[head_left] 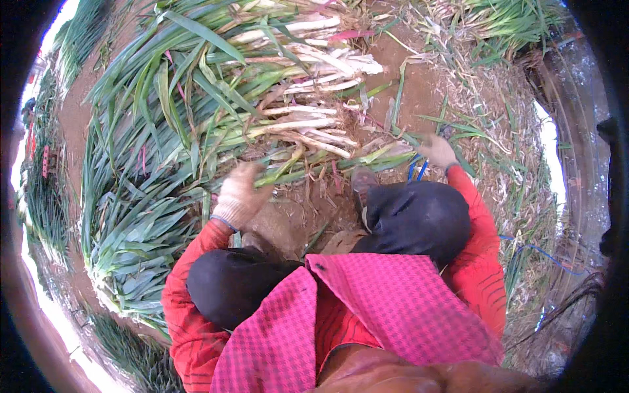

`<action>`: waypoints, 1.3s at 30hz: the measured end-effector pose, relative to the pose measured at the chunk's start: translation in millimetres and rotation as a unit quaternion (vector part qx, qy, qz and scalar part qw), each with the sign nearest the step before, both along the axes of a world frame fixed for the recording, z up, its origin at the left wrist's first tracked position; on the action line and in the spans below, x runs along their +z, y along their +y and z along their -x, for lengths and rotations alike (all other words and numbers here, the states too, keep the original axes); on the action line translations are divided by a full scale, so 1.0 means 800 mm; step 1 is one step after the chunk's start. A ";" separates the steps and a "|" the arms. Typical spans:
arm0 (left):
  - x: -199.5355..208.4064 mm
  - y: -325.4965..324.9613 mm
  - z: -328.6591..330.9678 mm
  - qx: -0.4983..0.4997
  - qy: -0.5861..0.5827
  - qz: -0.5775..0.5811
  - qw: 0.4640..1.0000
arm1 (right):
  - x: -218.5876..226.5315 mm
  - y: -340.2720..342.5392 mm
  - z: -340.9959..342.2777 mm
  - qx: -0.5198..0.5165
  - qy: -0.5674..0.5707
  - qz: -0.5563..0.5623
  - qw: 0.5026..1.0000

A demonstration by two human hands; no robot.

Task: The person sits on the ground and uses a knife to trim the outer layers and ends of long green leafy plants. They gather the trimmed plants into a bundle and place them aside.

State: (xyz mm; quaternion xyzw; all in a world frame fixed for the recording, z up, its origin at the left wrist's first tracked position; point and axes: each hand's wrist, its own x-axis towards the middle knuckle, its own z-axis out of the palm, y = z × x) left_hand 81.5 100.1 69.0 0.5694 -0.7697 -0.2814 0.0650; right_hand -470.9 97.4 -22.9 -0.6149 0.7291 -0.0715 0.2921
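My left hand (241, 194), in a pale knitted glove, is closed around a leek (288, 165) in front of my left knee. From it, long green leaves stretch rightward above my shoes toward my other side. My right hand (438, 151), gloved as well, is beside the far end of those leaves. Its fingers are smeared, so whether it grips them I cannot make out. Just beyond both hands lies a pile of leeks (308, 124), white stems to the right and green tops to the left.
Big heaps of green leek leaves (137, 223) spread along my left. Another leek bundle (511, 26) lies at the far right. Loose peelings (485, 111) litter the soil on the right. Blue strips (414, 169) lie by my right knee, and clear plastic sheeting (580, 98) edges the right side.
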 end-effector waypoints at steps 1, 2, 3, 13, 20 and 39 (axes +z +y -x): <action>0.012 0.001 0.027 -0.044 0.009 -0.037 0.998 | 0.012 -0.020 -0.004 0.011 0.005 0.002 1.000; 0.024 -0.007 0.053 -0.087 0.017 -0.070 0.994 | 0.025 -0.049 -0.019 0.023 0.008 0.009 1.000; 0.028 -0.019 0.073 -0.115 -0.021 -0.094 0.989 | 0.046 -0.076 -0.043 0.070 0.017 0.019 0.997; -0.123 -0.182 0.045 -0.189 -0.242 0.154 0.939 | 0.131 -0.207 -0.264 0.407 0.022 -0.019 0.913; -0.172 -0.219 0.058 -0.231 -0.305 0.050 0.923 | 0.099 -0.152 -0.164 0.170 0.045 -0.066 0.982; 0.179 -0.305 0.188 0.094 -0.068 0.313 0.943 | -0.121 0.096 0.084 -0.351 0.095 -0.057 0.930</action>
